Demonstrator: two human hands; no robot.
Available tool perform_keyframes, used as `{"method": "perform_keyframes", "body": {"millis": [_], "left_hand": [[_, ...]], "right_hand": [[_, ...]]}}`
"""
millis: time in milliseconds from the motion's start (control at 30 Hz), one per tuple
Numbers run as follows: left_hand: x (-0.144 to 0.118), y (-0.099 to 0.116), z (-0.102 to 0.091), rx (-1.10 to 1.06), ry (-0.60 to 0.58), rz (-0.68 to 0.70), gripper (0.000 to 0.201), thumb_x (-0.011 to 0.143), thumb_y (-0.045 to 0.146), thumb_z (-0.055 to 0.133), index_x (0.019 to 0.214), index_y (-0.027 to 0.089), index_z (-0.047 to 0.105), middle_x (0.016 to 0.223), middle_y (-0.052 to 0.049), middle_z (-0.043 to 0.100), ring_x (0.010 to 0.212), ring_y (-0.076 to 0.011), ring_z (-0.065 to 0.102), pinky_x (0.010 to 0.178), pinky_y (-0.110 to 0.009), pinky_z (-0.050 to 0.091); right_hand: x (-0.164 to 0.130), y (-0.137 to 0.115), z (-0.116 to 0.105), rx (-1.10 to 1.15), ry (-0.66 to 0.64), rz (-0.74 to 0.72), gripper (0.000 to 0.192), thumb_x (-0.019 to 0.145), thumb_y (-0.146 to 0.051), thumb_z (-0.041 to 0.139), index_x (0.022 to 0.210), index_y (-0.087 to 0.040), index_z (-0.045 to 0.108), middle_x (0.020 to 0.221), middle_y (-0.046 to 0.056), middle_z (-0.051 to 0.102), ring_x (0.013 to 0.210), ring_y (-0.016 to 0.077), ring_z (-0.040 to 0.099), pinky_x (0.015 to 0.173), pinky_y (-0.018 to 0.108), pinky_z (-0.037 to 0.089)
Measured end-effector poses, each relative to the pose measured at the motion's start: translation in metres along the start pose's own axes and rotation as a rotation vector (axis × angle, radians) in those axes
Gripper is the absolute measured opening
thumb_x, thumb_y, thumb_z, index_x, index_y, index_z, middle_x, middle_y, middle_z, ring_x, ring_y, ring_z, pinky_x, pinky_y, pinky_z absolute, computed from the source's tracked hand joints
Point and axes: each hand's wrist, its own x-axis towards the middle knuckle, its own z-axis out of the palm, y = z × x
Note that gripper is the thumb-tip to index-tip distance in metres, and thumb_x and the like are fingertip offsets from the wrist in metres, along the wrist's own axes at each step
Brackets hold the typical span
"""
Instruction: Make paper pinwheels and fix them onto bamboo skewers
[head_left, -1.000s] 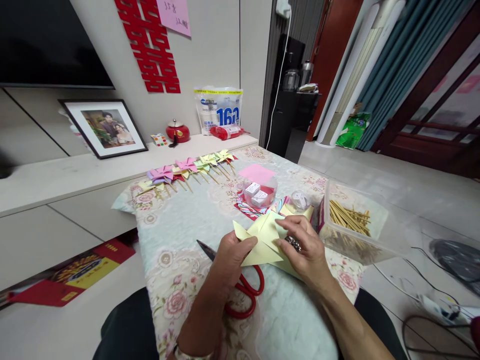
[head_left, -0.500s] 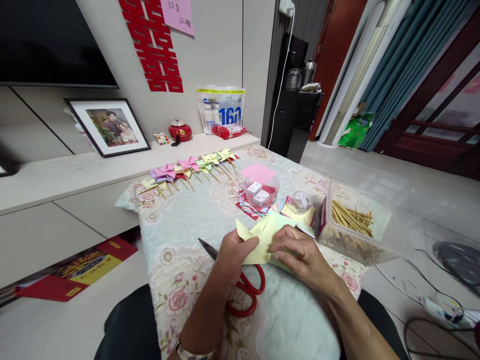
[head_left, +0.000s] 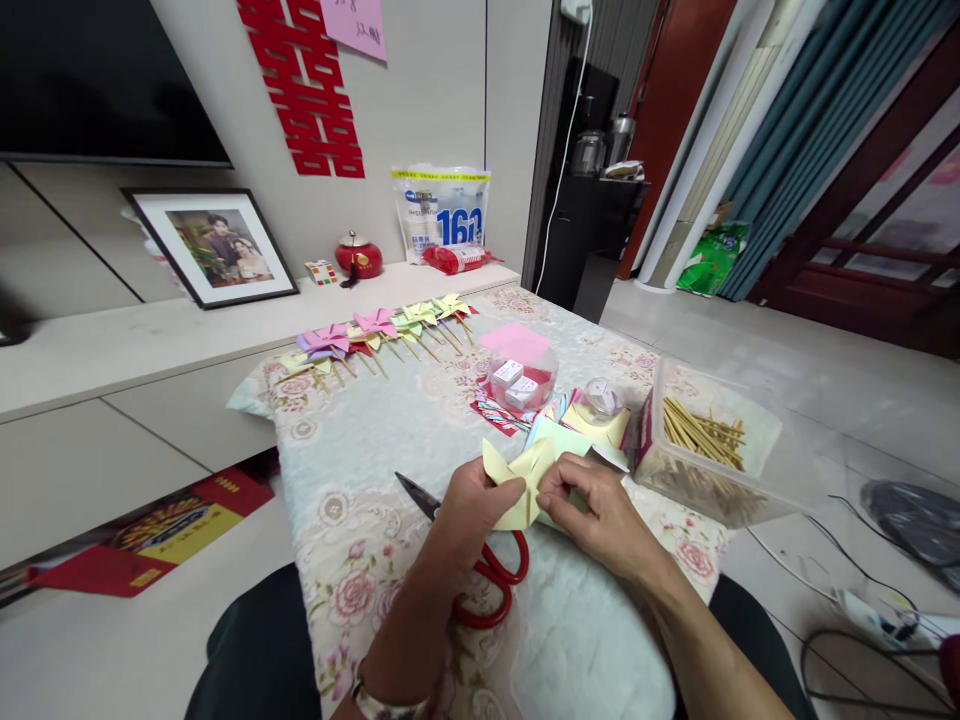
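Both hands hold a pale yellow folded paper sheet just above the flowered tablecloth. My left hand pinches its left side with thumb and fingers. My right hand presses folded flaps toward the paper's middle from the right. Red-handled scissors lie on the cloth under my left hand, blades pointing far left. More coloured paper squares lie just beyond the hands.
A row of finished paper pinwheels on sticks lies at the table's far edge. A clear tub of wooden sticks stands at the right, a round clear container with small boxes behind the papers. A low cabinet runs along the left.
The yellow sheet has been folded smaller, its flaps drawn toward the centre. My right hand slid left and closer to my left hand.
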Motion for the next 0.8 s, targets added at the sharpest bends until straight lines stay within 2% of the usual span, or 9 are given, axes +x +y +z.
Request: {"method": "perform_keyframes", "body": {"millis": [333,800], "left_hand": [[-0.001,0.003,0.003,0.051,0.008,-0.019,0.018,0.059,0.024,0.073,0.07,0.014,0.063,0.062,0.0,0.065,0.054,-0.0141,0.056,0.052,-0.024,0.042],[0.001,-0.001,0.003,0.204,0.028,0.022,0.021,0.062,0.026,0.069,0.077,0.012,0.065,0.069,-0.004,0.067,0.061,-0.0168,0.058,0.055,-0.026,0.045]], "right_hand": [[0.0,0.004,0.007,-0.033,0.03,0.077,0.015,0.083,-0.013,0.055,0.069,-0.019,0.055,0.07,-0.001,0.055,0.066,0.0144,0.052,0.06,0.026,0.037],[-0.001,0.005,0.012,-0.109,0.05,0.067,0.016,0.08,-0.01,0.053,0.067,-0.019,0.053,0.069,-0.001,0.055,0.065,0.0145,0.053,0.06,0.026,0.036]]}}
